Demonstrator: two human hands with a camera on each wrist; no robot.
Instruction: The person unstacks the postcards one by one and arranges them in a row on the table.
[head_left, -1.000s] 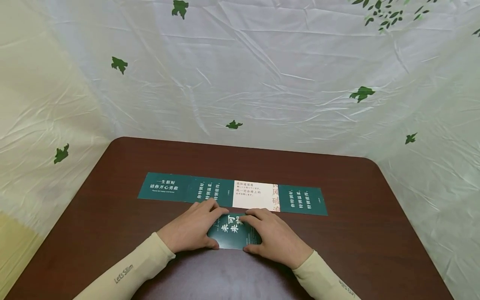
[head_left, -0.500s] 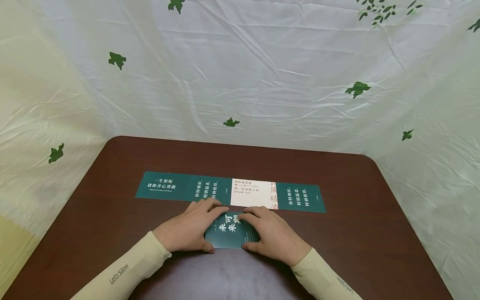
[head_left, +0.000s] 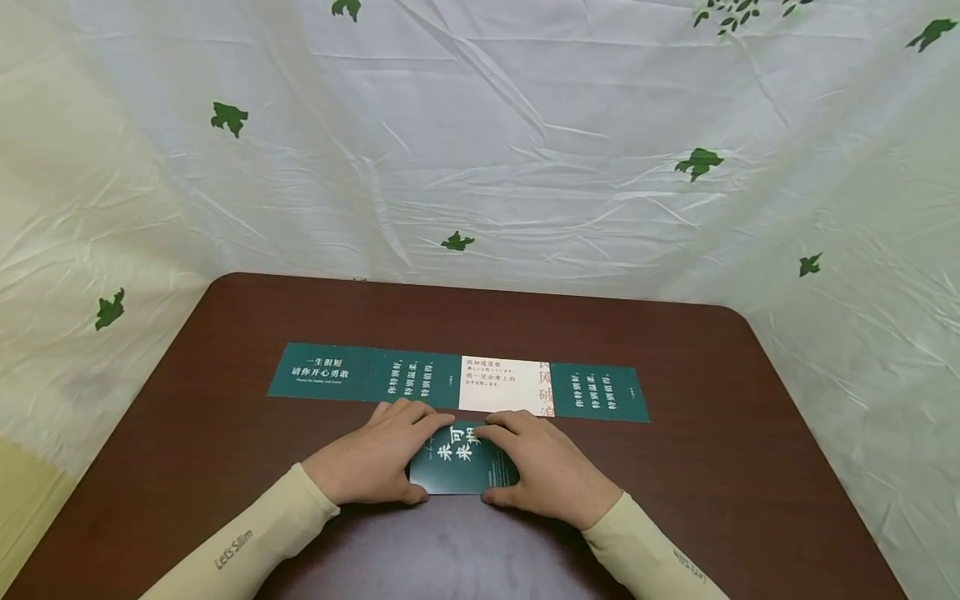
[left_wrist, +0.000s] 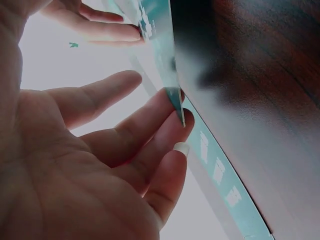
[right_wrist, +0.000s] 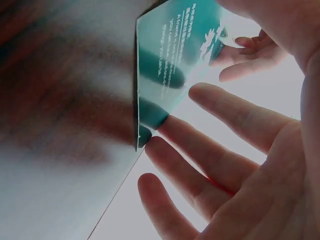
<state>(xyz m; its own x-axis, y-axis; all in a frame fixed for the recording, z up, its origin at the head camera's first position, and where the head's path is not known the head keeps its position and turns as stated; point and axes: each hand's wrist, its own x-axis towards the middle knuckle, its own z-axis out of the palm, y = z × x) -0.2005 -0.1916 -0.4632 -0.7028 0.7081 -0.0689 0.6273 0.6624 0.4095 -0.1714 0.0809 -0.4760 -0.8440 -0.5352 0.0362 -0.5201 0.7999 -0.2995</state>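
Note:
A dark green card (head_left: pixel 453 477) with large white characters lies on the table, nearest the person. My left hand (head_left: pixel 371 458) holds its left side, thumb by the near corner and fingertips at the far edge. On the right side, my right hand (head_left: pixel 551 471) has the same kind of hold. The wrist views show fingertips at the card's edges; both thumbs are out of sight there. Just beyond lies a row: a green card (head_left: pixel 318 385), a second green card (head_left: pixel 381 383), a white card (head_left: pixel 498 400) with red characters, and a third green card (head_left: pixel 626 408).
The brown table (head_left: pixel 697 358) has rounded far corners. A white sheet (head_left: pixel 525 208) with green leaf prints hangs behind it and along both sides. The fingers of my left hand come close to the second green card in the row.
The head view has shifted a little, so the whole scene sits slightly further left. My left thumb has moved a little left off the near card's corner. The cards keep their arrangement.

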